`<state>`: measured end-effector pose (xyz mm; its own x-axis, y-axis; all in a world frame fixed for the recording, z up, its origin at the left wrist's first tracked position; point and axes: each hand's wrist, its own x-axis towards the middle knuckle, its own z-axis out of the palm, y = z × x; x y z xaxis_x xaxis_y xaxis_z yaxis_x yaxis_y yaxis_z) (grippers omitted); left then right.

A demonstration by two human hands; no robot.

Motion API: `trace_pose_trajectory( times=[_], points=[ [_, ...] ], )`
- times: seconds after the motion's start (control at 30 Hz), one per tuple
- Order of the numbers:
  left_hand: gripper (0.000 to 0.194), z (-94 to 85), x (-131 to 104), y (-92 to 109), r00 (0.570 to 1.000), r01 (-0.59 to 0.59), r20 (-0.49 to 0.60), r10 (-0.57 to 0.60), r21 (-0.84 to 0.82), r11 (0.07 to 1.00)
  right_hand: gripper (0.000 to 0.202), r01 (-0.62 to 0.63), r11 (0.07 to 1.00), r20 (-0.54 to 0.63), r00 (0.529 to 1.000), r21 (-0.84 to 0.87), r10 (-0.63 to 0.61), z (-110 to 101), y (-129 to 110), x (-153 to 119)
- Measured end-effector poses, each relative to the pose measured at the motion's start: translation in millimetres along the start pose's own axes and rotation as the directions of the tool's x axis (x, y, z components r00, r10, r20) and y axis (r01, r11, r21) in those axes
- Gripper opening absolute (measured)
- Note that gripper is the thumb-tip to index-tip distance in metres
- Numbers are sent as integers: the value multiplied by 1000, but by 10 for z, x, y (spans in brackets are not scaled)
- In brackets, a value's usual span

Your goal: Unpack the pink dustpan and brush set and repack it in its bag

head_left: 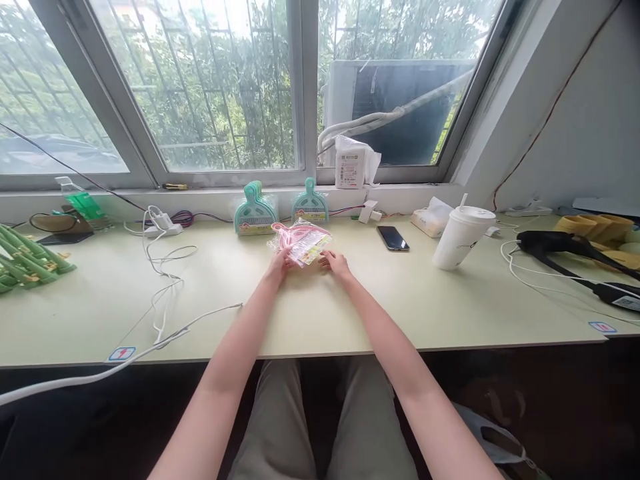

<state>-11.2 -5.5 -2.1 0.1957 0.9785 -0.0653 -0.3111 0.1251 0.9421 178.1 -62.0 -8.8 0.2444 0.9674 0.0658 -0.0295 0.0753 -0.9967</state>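
Note:
Small pink dustpan sets (300,241) in clear plastic wrap lie tilted at the middle of the table; the wrap and a printed card show at the front. At the left edge of this bundle my left hand (281,263) is closed on it, the thumb on top and the other fingers partly hidden. My right hand (335,263) is beside its right lower corner, fingers loosely bent and apart, the fingertips close to the wrap. Just behind, several teal dustpan sets (255,210) stand upright in a row. Another teal dustpan set (310,202) stands to their right.
A phone (393,238), a tissue pack (432,217) and a white lidded cup (463,239) with a straw are to the right. White cables (165,287) run across the left side, near green bundled items (30,259). A black strap-like device (575,260) lies far right.

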Motion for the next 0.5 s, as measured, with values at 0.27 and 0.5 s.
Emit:
trace_pose_trajectory(
  times=[0.27,0.5],
  points=[
    [60,90,-144,33,985,-25,170,14,60,998,13,-107,922,-53,989,372,136,8,-90,-42],
    [45,-16,-59,50,1000,-13,-25,19,197,980,23,-73,912,-102,987,404,124,-100,-117,-47]
  ],
)
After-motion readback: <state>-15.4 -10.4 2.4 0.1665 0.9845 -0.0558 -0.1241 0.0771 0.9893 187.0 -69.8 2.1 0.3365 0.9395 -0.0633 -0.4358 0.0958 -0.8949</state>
